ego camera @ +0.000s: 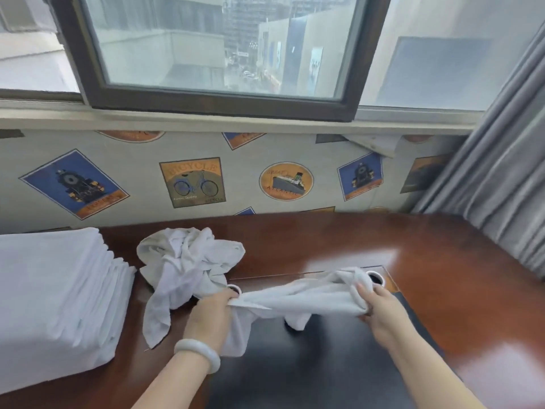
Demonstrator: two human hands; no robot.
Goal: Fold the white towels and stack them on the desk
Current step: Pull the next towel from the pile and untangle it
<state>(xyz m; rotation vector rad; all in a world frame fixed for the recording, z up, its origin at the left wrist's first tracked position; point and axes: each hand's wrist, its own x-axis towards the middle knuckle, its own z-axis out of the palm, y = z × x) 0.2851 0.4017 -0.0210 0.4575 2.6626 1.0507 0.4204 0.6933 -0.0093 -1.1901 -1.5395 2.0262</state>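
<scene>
**White towels, folded stack**: far left of the counter. A tall pile of flat folded pieces, with the layered edges facing right.

**White towels, loose heap**: just right of the stack, toward the wall. Crumpled and unfolded, lying on the counter. One long tail trails forward between the stack and the left wrist.

**Left hand**: fingers curled round one end of a towel, gripping it. It sits at the near edge of the heap, beside a round cable hole. A pale bangle is on the wrist.

**Held towel**: bunched lengthwise and stretched between the two hands, above the front centre of the counter. Loose ends hang down under the left hand and near the middle. Whether they touch the surface below cannot be told.

**Right hand**: grips the other end, thumb on top, with cloth gathered over the fingers. A second cable hole is just behind it.

**Dark pad**: covers the counter's front centre, under the held towel and both forearms.

**Counter**: glossy reddish-brown wood, with glare on the right-hand stretch.

**Wallpaper**: pale, running behind the counter. It is printed left to right with a locomotive, a bicycle and a ship.

**Window**: dark frame above the wallpaper, with buildings outside.

**Curtain**: grey and pleated, hanging at the far right down to the counter's back corner.
</scene>
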